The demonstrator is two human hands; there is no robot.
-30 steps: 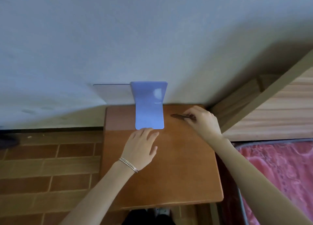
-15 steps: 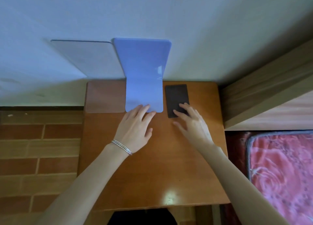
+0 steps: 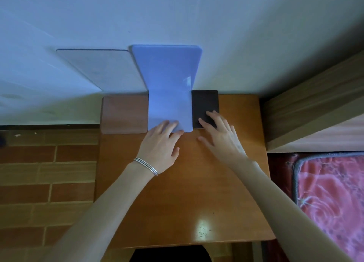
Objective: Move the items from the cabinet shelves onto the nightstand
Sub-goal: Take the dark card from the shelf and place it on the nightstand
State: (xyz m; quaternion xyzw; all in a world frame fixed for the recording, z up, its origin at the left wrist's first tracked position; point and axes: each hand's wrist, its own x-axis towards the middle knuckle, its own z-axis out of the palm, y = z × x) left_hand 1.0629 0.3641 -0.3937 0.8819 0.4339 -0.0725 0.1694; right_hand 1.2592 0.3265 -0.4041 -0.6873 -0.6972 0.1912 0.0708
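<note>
Item: nightstand (image 3: 177,202), wooden, orange-brown top, seen from above and set against a pale wall (image 3: 177,15). On its far edge stood a blue L-shaped piece (image 3: 167,84), base flat on the top and upright leaf against the wall. Just to its left, edges touching or nearly so, was a smoky translucent L-shaped piece (image 3: 124,114) in the same posture, its base at the nightstand's far left corner. Just to the right of the blue base lay a black flat rectangle (image 3: 204,104), long side beside the blue piece and far end at the wall; what it was could not be told. Left hand (image 3: 160,147): released, fingers straight and resting on the near edge of the blue base, palm over the bare wood, thin silver bangles (image 3: 146,166) at the wrist. Right hand (image 3: 220,137): released, fingers spread, fingertips laid flat on the near half of the black rectangle, thumb on the wood. Surroundings: brick-patterned floor (image 3: 47,173) to the left; a wooden panel (image 3: 315,104) to the right at the wall; a pink patterned mattress (image 3: 331,192) with grey edging at lower right.
</note>
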